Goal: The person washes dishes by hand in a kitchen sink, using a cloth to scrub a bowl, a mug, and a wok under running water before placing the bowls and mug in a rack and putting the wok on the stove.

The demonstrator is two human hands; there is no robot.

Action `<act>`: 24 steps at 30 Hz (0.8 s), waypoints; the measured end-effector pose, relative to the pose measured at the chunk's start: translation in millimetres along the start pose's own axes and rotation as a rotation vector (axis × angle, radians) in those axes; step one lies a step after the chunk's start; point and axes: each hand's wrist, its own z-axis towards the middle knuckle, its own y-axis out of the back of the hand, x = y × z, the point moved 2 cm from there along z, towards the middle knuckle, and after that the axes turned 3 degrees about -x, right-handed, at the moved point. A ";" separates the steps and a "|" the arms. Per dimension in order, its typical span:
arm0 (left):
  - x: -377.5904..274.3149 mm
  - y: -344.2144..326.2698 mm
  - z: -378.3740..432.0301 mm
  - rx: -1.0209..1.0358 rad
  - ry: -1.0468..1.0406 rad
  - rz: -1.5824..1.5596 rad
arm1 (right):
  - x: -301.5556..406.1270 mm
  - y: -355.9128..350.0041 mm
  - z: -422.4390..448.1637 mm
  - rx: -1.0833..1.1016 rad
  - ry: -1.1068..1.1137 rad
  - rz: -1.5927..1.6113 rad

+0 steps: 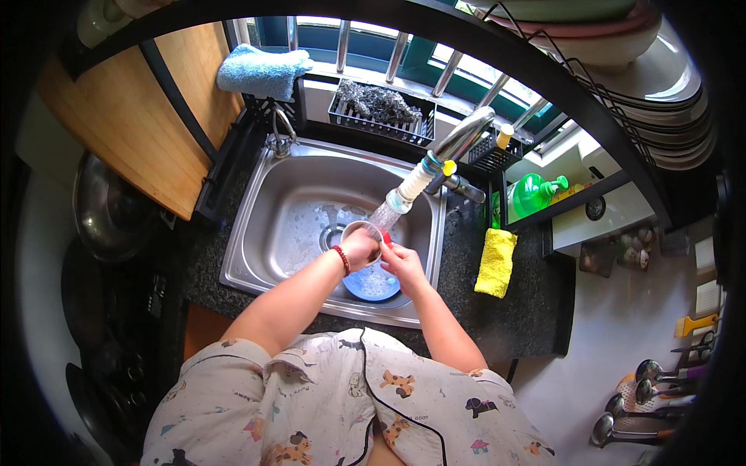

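Under the running faucet point(411, 186), a light-coloured cup point(345, 232) is tilted with its mouth towards me. My left hand point(362, 247), with a red beaded bracelet at the wrist, reaches into the cup's mouth; its fingers are hidden. My right hand point(406, 269) grips the cup at its right side, beside a small red part point(386, 236) that may belong to the cup. Water falls onto the cup and my left hand. Below both hands, a blue bowl point(373, 296) with sudsy water sits in the steel sink point(280, 233), partly covered by my hands.
A yellow cloth point(495, 263) lies on the right counter near a green soap pump bottle point(530, 195). Behind the sink, a black basket point(382, 131) holds steel scouring wool. A blue cloth point(262, 71) hangs back left. A black rack point(402, 13) with stacked plates point(679, 125) arches overhead.
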 end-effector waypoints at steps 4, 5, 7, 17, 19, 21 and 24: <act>-39.0 -16.9 -13.7 0.461 -0.206 1.576 | 9.9 10.6 5.2 0.019 -0.091 -0.002; -41.2 -22.4 -15.3 0.548 -0.222 1.863 | 11.0 11.1 4.1 0.011 -0.141 0.023; -27.7 -16.1 -7.8 0.566 -0.442 1.955 | 18.6 11.8 2.6 0.000 -0.192 -0.021; -40.7 -32.3 -13.0 0.576 -0.377 1.933 | 24.9 12.1 2.1 -0.049 -0.194 -0.239; -51.9 -31.9 -16.7 0.609 -0.192 1.868 | 26.7 11.4 2.8 -0.069 -0.180 -0.119; -1.8 2.7 18.6 0.486 -0.164 1.500 | 17.8 8.2 8.5 -0.043 -0.177 -0.073; 11.1 4.2 26.8 0.137 0.130 0.439 | 9.8 8.5 9.0 -0.072 -0.154 0.053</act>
